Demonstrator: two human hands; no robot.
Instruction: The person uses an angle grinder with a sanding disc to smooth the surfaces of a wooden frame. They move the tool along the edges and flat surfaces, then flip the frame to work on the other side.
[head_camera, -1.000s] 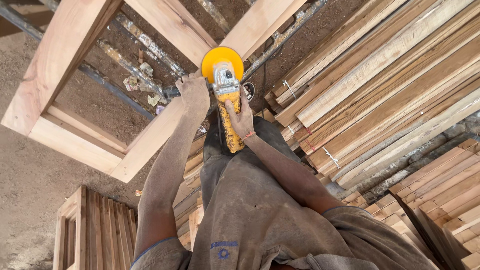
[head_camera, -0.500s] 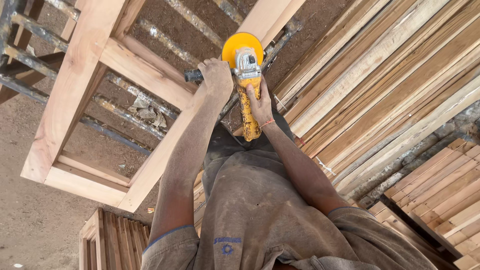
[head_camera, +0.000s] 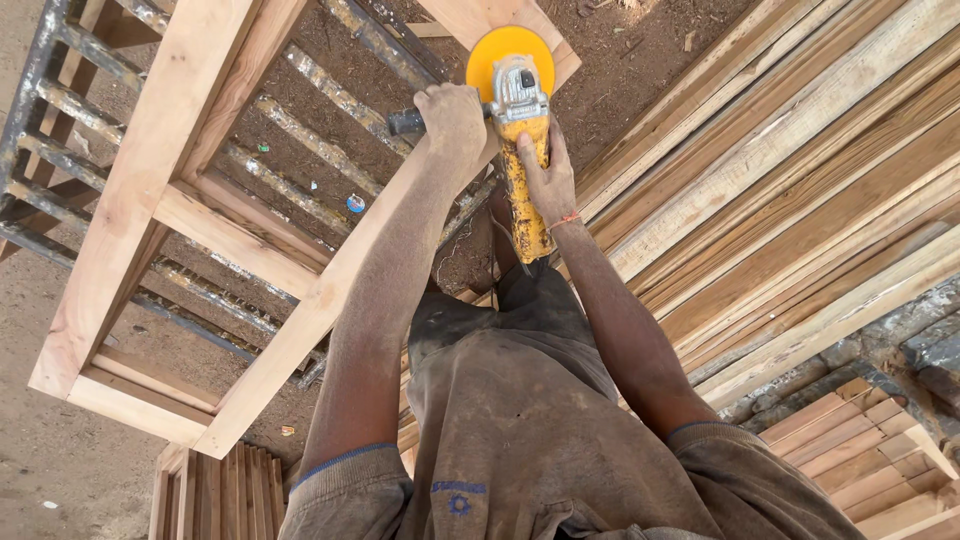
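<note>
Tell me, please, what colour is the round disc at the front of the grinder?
The disc of the angle grinder is yellow-orange, seen clearly in the head view.

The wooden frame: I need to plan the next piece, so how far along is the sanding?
The wooden frame already stands assembled, rails joined. In hand: the left hand grips the side handle and the right hand the body of the yellow sander, whose disc sits on a rail's top end. Which rails are already sanded cannot be told from the surfaces.

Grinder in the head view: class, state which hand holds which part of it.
The left hand grips the black side handle; the right hand wraps the yellow body of the grinder.
</note>
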